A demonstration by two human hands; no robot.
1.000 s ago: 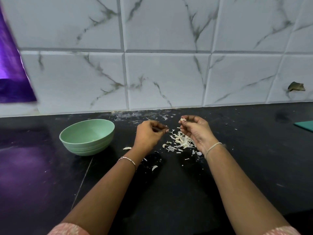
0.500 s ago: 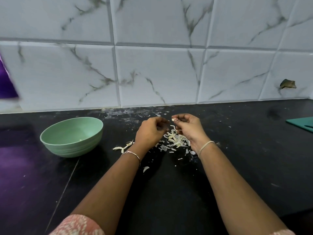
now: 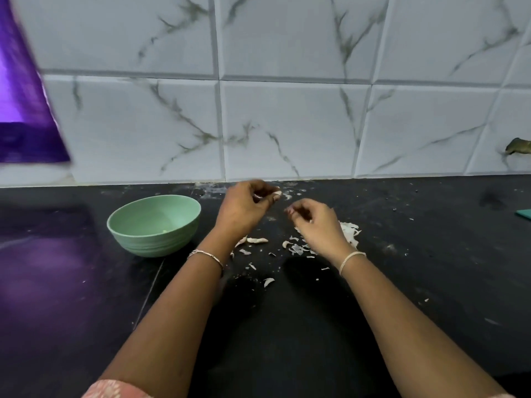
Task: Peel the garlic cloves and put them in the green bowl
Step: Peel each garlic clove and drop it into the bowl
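Dark, almost black stone makes the counter [image 3: 431, 282], matt and dusty with pale crumbs. Behind it the wall [image 3: 287, 124] carries large glossy white tiles with grey veins like marble. A person stands at it with both forearms stretched forward. The left hand [image 3: 244, 205] is lifted a little above the stone and pinches a small garlic clove [image 3: 277, 193] between thumb and fingertips. The clove is pale, smooth and rounded, and it sticks out toward the other hand, I think so that its skin can be pulled away from that side. The right hand [image 3: 316, 222] is just beside it, not touching, with the fingers curled inward. I cannot tell if a scrap of skin is caught between them or nothing at all. Under and behind this hand lies a heap of peels [image 3: 349, 231], thin, papery and curled, and more flakes are spread toward the left wrist. Among them is one longer pale piece [image 3: 257, 240], which may be a clove or only husk. The green bowl [image 3: 153, 225], round, matt, with fine ridges low on its outer wall, stands near the left hand, probably so that a finished clove has only a short way to go. Something small and yellowish lies inside it, too small to name. I judge the peeling of this clove to be nearly done, with the drop into the bowl to follow.
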